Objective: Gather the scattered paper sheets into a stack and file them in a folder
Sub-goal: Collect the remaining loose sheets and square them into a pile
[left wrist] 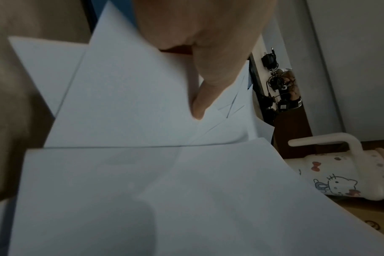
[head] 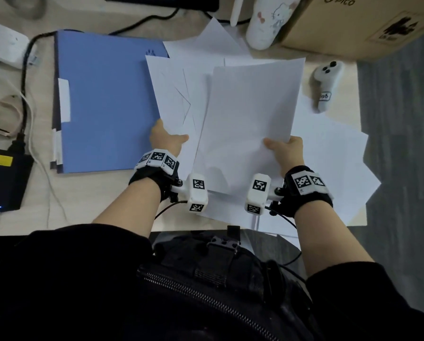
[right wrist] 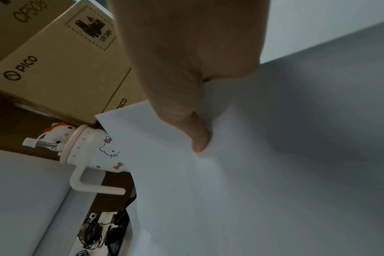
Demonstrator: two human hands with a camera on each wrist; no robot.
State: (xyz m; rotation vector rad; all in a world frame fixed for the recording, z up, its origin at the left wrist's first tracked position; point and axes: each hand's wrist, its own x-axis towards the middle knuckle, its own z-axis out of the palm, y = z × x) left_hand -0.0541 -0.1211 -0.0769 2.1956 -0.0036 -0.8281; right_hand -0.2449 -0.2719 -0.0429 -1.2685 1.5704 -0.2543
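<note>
A closed blue folder [head: 102,99] lies on the desk at the left. My left hand [head: 165,139] pinches the near edge of a loose bunch of white sheets [head: 174,94] lifted beside the folder, thumb on top [left wrist: 197,107]. My right hand [head: 286,146] pinches a separate white sheet [head: 250,114] by its near right corner, thumb pressed on its face [right wrist: 198,138]. That sheet overlaps the left bunch. More white sheets [head: 329,163] lie scattered on the desk underneath, some hanging over the right and front edges.
A Hello Kitty bottle [head: 267,20] and a cardboard PICO box [head: 358,23] stand at the back right. A white controller [head: 325,87] lies right of the papers. A black power adapter [head: 5,178] and cables sit at the far left.
</note>
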